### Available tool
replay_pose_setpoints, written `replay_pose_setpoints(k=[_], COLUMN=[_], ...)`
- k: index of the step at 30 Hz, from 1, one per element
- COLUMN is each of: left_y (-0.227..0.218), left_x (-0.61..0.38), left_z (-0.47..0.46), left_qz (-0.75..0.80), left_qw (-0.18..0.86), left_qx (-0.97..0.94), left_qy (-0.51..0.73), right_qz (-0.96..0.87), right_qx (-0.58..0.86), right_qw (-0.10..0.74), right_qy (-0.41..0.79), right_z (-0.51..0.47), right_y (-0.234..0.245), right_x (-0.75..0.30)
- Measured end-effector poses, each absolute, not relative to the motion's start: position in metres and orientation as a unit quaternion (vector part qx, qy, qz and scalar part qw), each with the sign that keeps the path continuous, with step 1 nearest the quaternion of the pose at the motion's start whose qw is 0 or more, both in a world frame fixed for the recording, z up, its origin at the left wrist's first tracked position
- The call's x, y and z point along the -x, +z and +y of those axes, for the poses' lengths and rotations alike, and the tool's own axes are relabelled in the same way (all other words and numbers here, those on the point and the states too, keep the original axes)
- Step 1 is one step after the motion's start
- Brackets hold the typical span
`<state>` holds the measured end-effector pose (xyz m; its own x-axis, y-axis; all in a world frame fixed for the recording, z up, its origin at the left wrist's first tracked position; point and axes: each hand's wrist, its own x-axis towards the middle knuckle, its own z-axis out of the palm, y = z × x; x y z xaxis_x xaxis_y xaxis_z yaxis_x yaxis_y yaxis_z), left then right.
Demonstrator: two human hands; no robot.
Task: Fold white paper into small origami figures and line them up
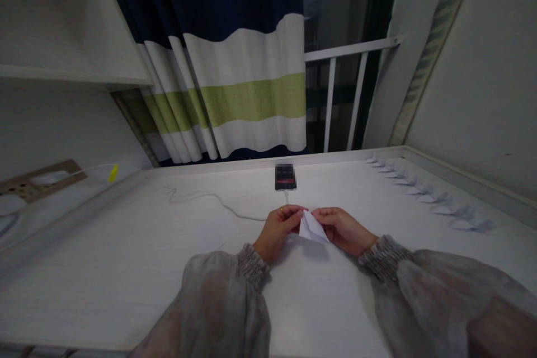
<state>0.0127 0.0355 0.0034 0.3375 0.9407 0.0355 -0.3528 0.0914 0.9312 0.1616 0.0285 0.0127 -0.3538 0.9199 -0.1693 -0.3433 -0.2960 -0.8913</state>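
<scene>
Nearest the lens: two grey gauzy sleeves (226, 296) with gathered cuffs, coming in from 6 o'clock over the white bench (104, 268). Left hand (277, 230) and right hand (343, 230) meet mid-bench, both pinching one small folded paper (311, 228). Left thumb and forefinger grip its upper-left edge. Right fingers close on the right edge. Ring (281, 211) on a left finger. The paper is white, roughly triangular, point toward 12, held between the two hands. It looks lifted a little off the bench, going by the shadow under it, but contact is hard to call from this angle.

At 12 o'clock from the paper, near: a dark phone (285, 177), screen blurred, lying flat. A white cable (210, 197) leaves its near end, bends by the left hand and snakes off toward 10 o'clock. Far out at 9 to 10: a tan socket board (39, 182) with a white lead and a yellow tag (112, 172).

From 1 to 3 o'clock, well apart from the hands: a row of small folded paper pieces (423, 193) lined up along the bench's right edge, all much alike.

Beyond the bench at 12: a striped curtain (247, 67) in navy, white and green, with a white railing (348, 50) beside it.
</scene>
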Motion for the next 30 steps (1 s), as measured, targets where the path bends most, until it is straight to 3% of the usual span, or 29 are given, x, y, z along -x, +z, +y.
replay_pose_setpoints(k=[8, 14, 19, 30], left_y=[0.008, 0.001, -0.009, -0.003], left_x=[-0.012, -0.008, -0.008, -0.008], left_z=[0.033, 0.042, 0.048, 0.043], left_qz=[0.38, 0.449, 0.48, 0.416], left_qw=[0.584, 0.501, 0.436, 0.575], left_qx=[-0.519, -0.518, -0.598, -0.579], left_qy=[0.495, 0.529, 0.471, 0.402], right_qz=[-0.451, -0.707, -0.798, -0.763], right_qx=[0.403, 0.42, 0.39, 0.444], right_qw=[0.429, 0.449, 0.404, 0.434], right_qy=[0.671, 0.349, 0.217, 0.18], right_z=[0.03, 0.016, 0.01, 0.022], right_y=[0.006, 0.013, 0.014, 0.01], right_x=[-0.16, -0.157, -0.156, -0.167])
